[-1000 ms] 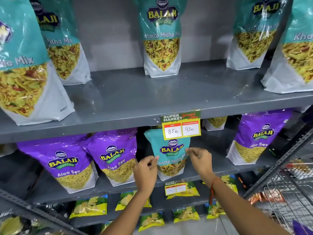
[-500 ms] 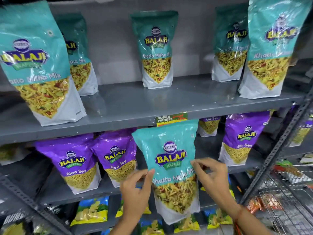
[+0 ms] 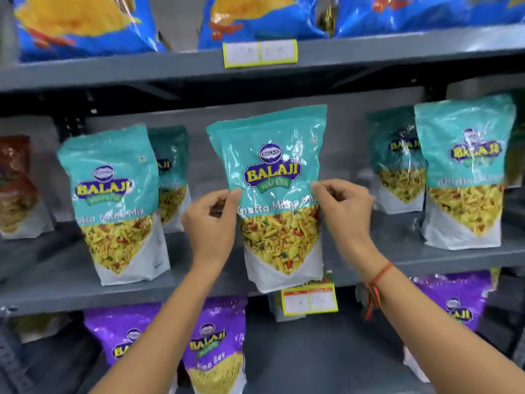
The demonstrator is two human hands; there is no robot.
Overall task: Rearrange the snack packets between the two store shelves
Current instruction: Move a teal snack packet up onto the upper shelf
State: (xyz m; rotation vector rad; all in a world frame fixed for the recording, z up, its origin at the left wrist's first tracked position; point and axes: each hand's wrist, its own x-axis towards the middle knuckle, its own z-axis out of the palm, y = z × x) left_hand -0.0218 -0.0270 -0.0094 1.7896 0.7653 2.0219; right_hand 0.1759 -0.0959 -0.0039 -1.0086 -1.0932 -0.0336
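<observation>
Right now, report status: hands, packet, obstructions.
Left hand and right hand pinch the teal packet by its sides. Packet upright, in front of the middle shelf. Nothing blocking.

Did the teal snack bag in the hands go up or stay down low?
Yes, up. The teal packet was on the purple bags' shelf; both hands now hold it before the grey middle shelf.

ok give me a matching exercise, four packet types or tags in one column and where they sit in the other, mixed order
1 blue glossy chip packets
2 teal plastic mix packet
3 purple plastic sev packets
4 red plastic packet

a far left of middle shelf
b top shelf
c held in both hands
d shelf below the hands

Pairs: 1-b, 2-c, 3-d, 4-a
</observation>
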